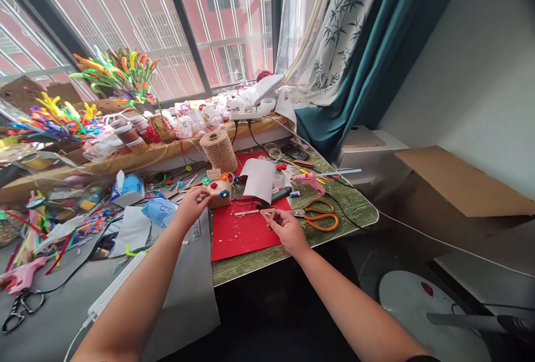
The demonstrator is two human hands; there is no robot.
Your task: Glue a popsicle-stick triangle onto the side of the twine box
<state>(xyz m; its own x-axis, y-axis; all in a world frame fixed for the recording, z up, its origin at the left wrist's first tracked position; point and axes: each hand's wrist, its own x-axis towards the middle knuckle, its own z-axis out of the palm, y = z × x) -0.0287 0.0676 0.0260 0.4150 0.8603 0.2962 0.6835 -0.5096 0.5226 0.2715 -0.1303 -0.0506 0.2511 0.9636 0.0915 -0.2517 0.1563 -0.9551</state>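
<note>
A small light-wood box with several bright little flowers on it stands at the left edge of a red sheet. My left hand is at the box's left side, its fingers closed against the near corner. Over the red sheet, my right hand pinches a small wooden triangle between thumb and fingers. Just beyond that hand lie orange-handled scissors and a thin wooden stick. A curved white sheet stands behind the triangle.
A pink glue gun with its cord lies at the right of the table. Behind the box stands a twine spool. Tissue packs, black scissors and a second pink glue gun lie on the left. Crafts crowd the windowsill.
</note>
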